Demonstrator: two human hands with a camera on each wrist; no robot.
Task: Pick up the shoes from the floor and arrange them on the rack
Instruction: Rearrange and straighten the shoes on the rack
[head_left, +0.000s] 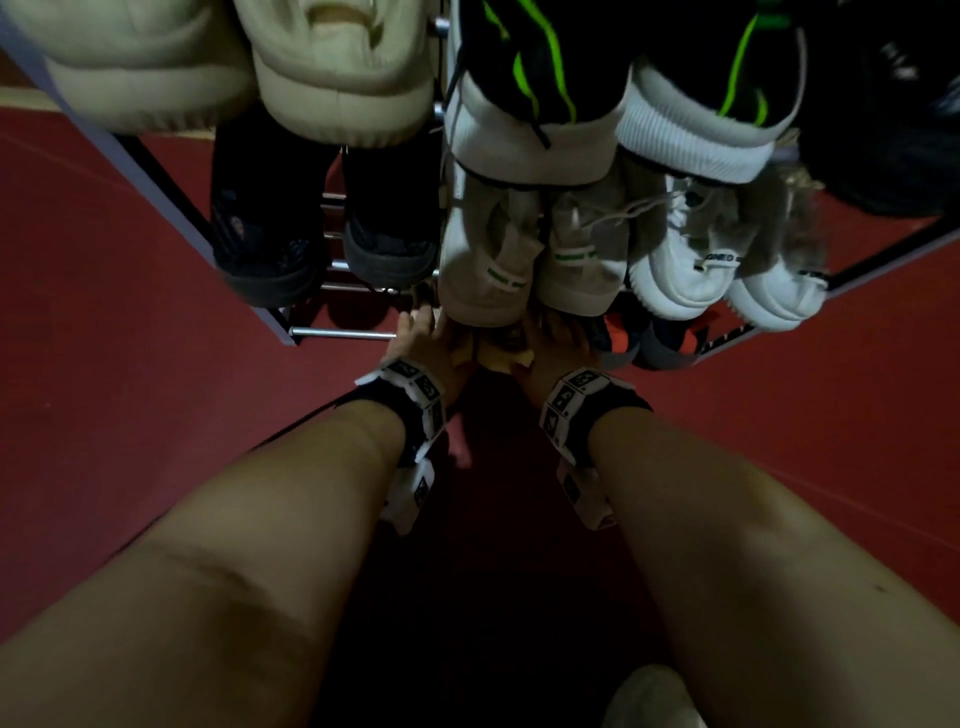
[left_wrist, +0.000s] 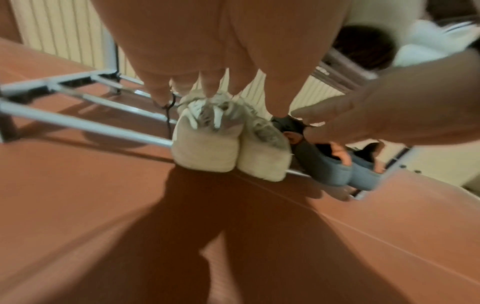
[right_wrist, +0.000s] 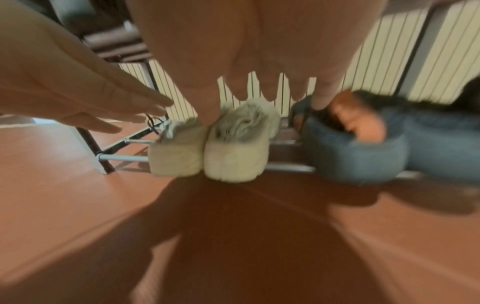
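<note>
A cream pair of shoes (left_wrist: 207, 152) stands side by side on the lowest bars of the metal rack (left_wrist: 78, 123), heels toward me. My left hand (left_wrist: 207, 88) hovers over the left shoe, its fingers straight and their tips at the laces. My right hand (right_wrist: 259, 90) reaches down over the right shoe (right_wrist: 236, 162) with straight fingers, the thumb tip at the gap between the two shoes. Neither hand curls round a shoe. In the head view both hands (head_left: 421, 338) (head_left: 550, 343) meet under the upper shelves, which hide most of the pair.
A blue-grey pair (right_wrist: 355, 162) with orange lining sits just right of the cream pair. Upper shelves carry cream shoes (head_left: 337, 78), black-and-green sneakers (head_left: 545, 104), white sneakers (head_left: 691, 270) and dark shoes (head_left: 270, 234). Red floor (head_left: 130, 415) surrounds the rack. A ribbed panel (right_wrist: 389, 61) stands behind it.
</note>
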